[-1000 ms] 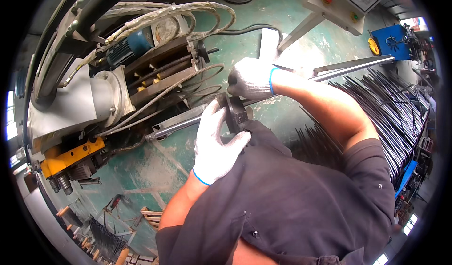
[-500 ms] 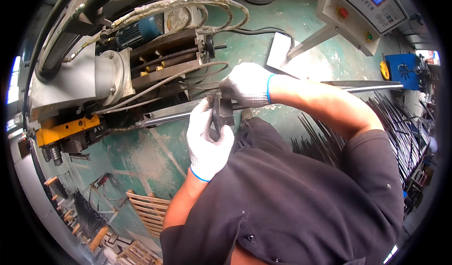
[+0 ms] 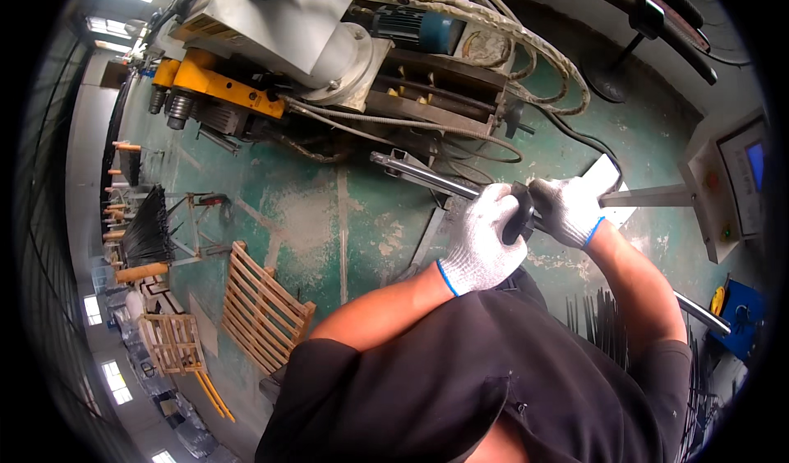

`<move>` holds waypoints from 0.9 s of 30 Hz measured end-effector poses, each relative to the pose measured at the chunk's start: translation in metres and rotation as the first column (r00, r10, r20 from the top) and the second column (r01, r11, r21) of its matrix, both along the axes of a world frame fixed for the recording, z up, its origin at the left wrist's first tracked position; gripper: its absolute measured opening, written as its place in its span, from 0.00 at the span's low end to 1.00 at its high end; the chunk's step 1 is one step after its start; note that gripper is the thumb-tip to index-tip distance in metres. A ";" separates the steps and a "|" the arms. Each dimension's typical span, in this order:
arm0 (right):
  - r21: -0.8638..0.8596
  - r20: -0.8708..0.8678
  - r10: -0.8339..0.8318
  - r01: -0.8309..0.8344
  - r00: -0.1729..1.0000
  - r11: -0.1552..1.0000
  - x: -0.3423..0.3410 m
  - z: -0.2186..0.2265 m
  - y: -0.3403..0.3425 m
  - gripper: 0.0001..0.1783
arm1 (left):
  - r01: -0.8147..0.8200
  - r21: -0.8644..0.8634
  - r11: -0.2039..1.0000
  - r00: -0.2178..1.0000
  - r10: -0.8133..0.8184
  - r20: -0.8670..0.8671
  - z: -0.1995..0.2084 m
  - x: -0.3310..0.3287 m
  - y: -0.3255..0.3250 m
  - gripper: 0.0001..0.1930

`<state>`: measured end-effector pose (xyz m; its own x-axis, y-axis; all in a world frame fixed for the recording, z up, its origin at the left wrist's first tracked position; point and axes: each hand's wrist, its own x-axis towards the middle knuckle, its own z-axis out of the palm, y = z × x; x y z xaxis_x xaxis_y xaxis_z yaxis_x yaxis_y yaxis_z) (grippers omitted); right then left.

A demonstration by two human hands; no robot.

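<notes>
Both hands, in white knit gloves with blue cuffs, meet in front of my body. My left hand [image 3: 486, 245] is closed on a dark metal piece [image 3: 519, 215] with a rounded end; its full shape is hidden by the glove. My right hand [image 3: 569, 208] is curled against the other side of the same piece, fingers bent and partly hidden. Behind the gloves runs a long shiny metal bar [image 3: 436, 178], which shows again past my right forearm.
Beyond the bar stands a machine with a blue motor [image 3: 419, 29], looping hoses and a yellow arm [image 3: 234, 89]. A control box [image 3: 723, 179] is at right, near bundled dark rods [image 3: 604, 323]. Wooden pallets [image 3: 265, 307] lie left on the green floor.
The view has swung left, so the machine sits farther right in the picture. The dark piece has turned between my hands; my right hand has shifted from above it to its right side.
</notes>
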<state>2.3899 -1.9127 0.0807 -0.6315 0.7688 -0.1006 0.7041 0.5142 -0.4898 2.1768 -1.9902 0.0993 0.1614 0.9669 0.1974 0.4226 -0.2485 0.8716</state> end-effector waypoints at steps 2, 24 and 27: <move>0.026 -0.007 0.006 -0.006 1.000 1.000 0.000 -0.007 0.002 0.07 | -0.010 0.052 0.999 0.997 0.006 0.082 -0.004 0.000 -0.002 0.17; -0.085 -0.010 0.230 -0.230 0.973 0.969 0.024 -0.023 0.022 0.16 | -0.264 -0.233 0.936 0.963 0.244 -0.112 -0.002 0.013 -0.047 0.30; -0.065 -0.100 0.274 -0.281 0.957 0.957 0.029 -0.028 0.027 0.15 | -0.320 -0.213 0.923 0.937 0.275 -0.218 -0.002 0.023 -0.052 0.38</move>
